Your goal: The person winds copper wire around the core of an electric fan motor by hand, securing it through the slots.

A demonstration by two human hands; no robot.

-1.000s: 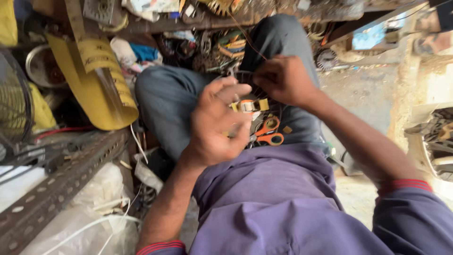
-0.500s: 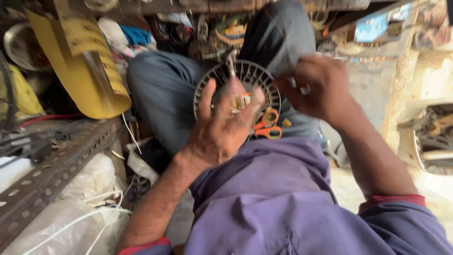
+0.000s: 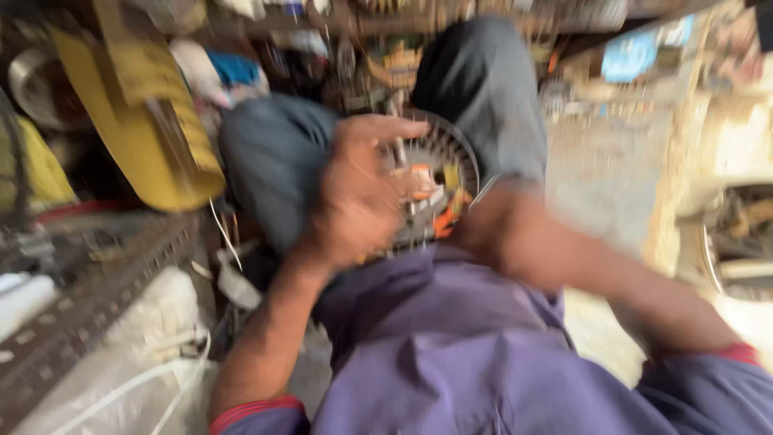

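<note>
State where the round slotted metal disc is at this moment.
In the head view the round slotted disc sits mid-frame over the person's lap, between the knees, partly hidden behind the left hand, with orange-handled scissors just below.

Purple shirt [image 3: 451, 338], red cuffs [image 3: 250, 411]; grey trousers [image 3: 274, 161]; yellow panel [image 3: 137, 121]; orange scissors [image 3: 444, 221].

The whole view is smeared by motion blur, so the cluttered shelf [image 3: 451, 20] along the top edge shows only as a dark jumble of small objects that cannot be told apart. At the left a yellow plastic piece [image 3: 141, 121] leans above a perforated grey metal bar [image 3: 88, 302], with a whitish sack [image 3: 161, 310] and a white cable [image 3: 149, 379] just beside it. At the right lies a pale, brightly lit concrete floor [image 3: 600, 185], with a blurred blue patch [image 3: 632, 56] near the top.
</note>
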